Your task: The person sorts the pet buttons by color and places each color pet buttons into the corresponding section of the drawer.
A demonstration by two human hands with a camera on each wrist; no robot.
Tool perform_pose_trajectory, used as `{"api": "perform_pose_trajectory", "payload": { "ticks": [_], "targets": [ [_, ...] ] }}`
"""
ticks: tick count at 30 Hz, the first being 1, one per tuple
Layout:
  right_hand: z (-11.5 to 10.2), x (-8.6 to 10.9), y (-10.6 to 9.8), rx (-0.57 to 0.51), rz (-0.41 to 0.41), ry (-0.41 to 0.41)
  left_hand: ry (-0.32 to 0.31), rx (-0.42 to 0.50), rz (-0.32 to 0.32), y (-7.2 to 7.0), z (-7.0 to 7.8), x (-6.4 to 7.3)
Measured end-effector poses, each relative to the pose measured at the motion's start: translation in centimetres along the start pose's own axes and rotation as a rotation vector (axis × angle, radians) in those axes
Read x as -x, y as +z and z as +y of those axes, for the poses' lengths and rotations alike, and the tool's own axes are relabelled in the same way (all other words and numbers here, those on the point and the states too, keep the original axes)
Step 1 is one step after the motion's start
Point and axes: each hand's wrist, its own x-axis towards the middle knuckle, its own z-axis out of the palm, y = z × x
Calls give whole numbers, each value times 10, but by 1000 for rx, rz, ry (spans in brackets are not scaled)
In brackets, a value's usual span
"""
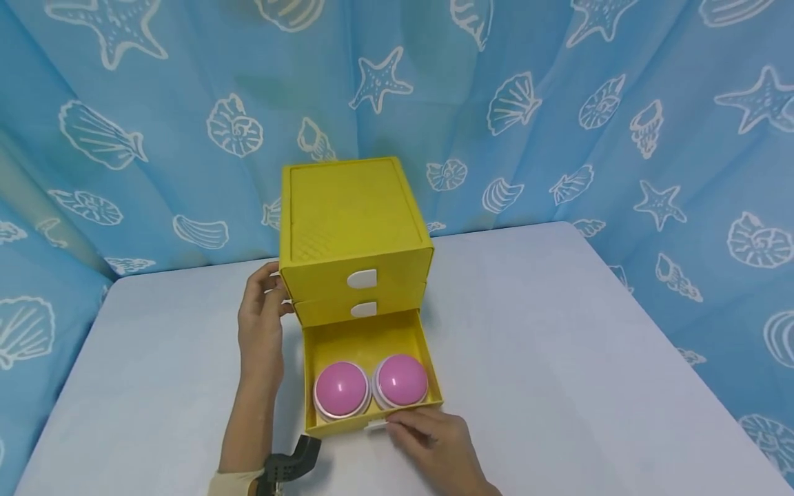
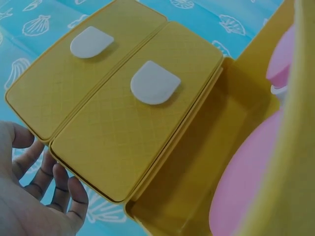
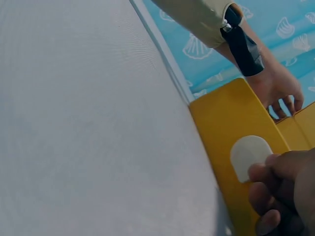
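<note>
A yellow drawer cabinet (image 1: 347,213) stands on the table with its bottom drawer (image 1: 329,337) pulled out. Two round pink domes with white rims, a left one (image 1: 341,389) and a right one (image 1: 402,380), sit side by side at the drawer's front. My right hand (image 1: 437,441) pinches the white handle (image 3: 248,155) of that drawer between thumb and finger. At the cabinet's left side is my left hand (image 1: 262,324), its loosely bent fingers (image 2: 60,187) against the side wall. The upper drawer (image 2: 88,69) and middle drawer (image 2: 138,108) are closed, each with a white tab.
A white tabletop (image 1: 558,358) extends on both sides of the cabinet. Behind and around it hangs a blue curtain (image 1: 422,83) with white shells and starfish. A dark device (image 1: 291,461) is strapped at the left wrist.
</note>
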Motion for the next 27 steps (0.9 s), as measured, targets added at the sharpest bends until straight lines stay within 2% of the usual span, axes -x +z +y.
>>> {"api": "perform_pose_trajectory", "payload": {
  "ticks": [4,7,11,15,22,27],
  "targets": [
    [5,-4,3,-24,24,-18,-11,12,-1,0,1,0],
    [8,-7,5,-38,21,-2,-15,13,1,-1,2,1],
    [12,-7,6,-7,33,-8,29,15,-17,-2,1,3],
    [16,-4,8,26,74,-55,71,10,-46,-1,-3,3],
    [15,-10,9,-62,62,-9,44,-26,-33,-1,-1,2],
    [19,-15,9,-80,42,-16,22,-43,-24,-3,0,3]
  ]
}}
